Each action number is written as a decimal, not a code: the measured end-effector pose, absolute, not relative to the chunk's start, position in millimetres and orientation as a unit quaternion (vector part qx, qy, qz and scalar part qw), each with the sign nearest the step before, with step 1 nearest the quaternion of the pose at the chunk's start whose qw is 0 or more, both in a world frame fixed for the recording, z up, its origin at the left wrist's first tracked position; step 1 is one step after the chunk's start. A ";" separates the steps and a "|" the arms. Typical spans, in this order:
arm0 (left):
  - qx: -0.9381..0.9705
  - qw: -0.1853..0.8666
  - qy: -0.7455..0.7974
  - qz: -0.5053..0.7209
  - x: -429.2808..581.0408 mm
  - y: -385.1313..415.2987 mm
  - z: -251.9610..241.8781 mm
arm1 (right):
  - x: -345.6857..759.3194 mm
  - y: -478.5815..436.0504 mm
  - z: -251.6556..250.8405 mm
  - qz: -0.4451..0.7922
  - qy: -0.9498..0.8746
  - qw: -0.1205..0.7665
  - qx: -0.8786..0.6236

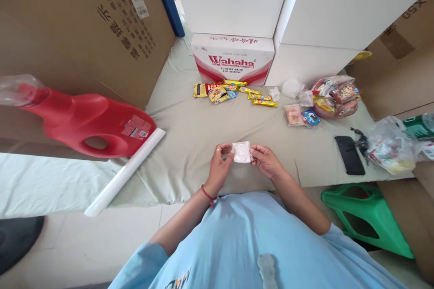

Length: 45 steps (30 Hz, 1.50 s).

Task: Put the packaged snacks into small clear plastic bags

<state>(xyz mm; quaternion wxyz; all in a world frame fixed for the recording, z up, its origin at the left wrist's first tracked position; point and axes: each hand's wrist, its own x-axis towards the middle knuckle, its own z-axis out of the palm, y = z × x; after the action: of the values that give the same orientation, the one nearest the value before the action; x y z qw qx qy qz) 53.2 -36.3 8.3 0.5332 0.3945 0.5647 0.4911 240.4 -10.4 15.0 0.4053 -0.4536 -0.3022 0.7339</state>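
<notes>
A small whitish square packet (242,152) in a shiny clear wrapper is held above the near part of the cloth-covered table (193,144). My left hand (221,162) pinches its left edge between thumb and fingers. On the opposite edge my right hand (266,160) grips it the same way. What the packet contains cannot be made out. Beyond the hands lie several small yellow snack packets (217,94) and thin yellow bars (260,97). To their right are a pink-wrapped snack (294,115) and a blue-wrapped snack (311,118).
A Wahaha water carton (233,61) stands at the back under white boxes. At left, a red jug (98,122) lies beside a white tube (125,171). A snack-filled bowl (335,97), a black phone (350,155) and a plastic bag (389,144) are at right, above a green stool (368,216).
</notes>
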 end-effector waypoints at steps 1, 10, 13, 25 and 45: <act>0.456 0.472 0.573 0.492 52.3 -38.1 8.9 | 242.7 -9.4 16.4 0.726 -0.303 0.410 -0.461; 0.644 0.372 0.518 0.423 46.3 -43.4 8.3 | 232.8 -11.4 20.2 0.720 -0.351 0.367 -0.472; 0.527 0.460 0.548 0.459 40.4 -39.3 5.0 | 234.5 -10.7 19.2 0.731 -0.334 0.363 -0.472; 0.113 0.693 0.424 0.571 27.4 -31.6 0.1 | 259.4 -18.3 2.2 0.676 -0.439 0.310 -0.504; 0.400 0.518 0.582 0.482 33.8 -40.6 0.7 | 237.8 -6.5 19.7 0.662 -0.420 0.369 -0.499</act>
<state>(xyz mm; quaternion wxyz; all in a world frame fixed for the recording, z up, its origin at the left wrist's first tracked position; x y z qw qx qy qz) 33.8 -40.6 0.7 0.5181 0.4002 0.5821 0.4823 237.8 -6.5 19.7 0.3687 -0.4988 -0.4203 0.6623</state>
